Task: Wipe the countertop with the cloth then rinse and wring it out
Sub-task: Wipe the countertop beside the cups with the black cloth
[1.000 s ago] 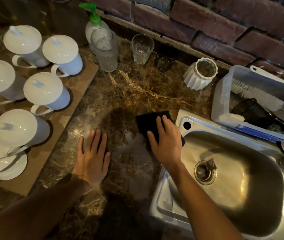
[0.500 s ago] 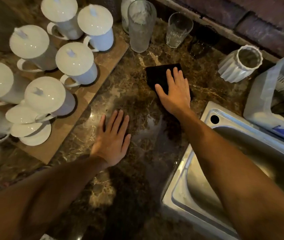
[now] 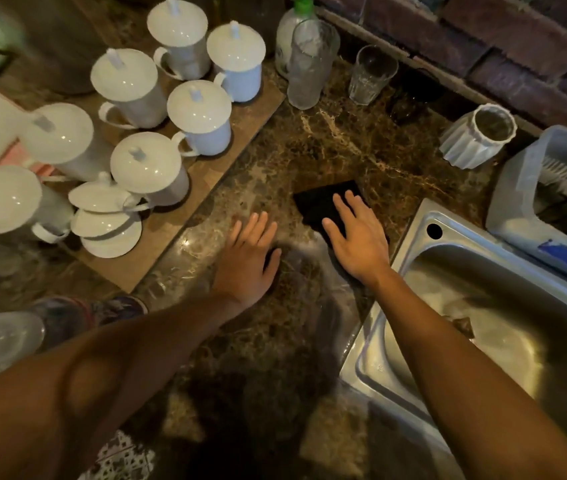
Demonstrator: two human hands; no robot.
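A black cloth (image 3: pixel 320 206) lies flat on the brown marble countertop (image 3: pixel 344 147), just left of the steel sink (image 3: pixel 503 323). My right hand (image 3: pixel 356 237) presses flat on the cloth's near half, fingers spread and pointing away from me. Most of the cloth's near part is hidden under that palm. My left hand (image 3: pixel 247 258) rests flat on the bare counter a little to the left of the cloth, fingers apart, holding nothing. A wet sheen shows on the stone between the two hands.
Several white lidded mugs (image 3: pixel 199 116) stand on a wooden board (image 3: pixel 157 247) at left. A soap bottle (image 3: pixel 292 32), a tall glass (image 3: pixel 309 64), a tumbler (image 3: pixel 370 74) and a white ribbed cup (image 3: pixel 476 136) line the brick wall. A plastic bin (image 3: pixel 517 209) with a brush sits beyond the sink.
My right hand has drawn the cloth back toward me from near the glasses to beside the sink's corner. The left hand stays flat on the counter.
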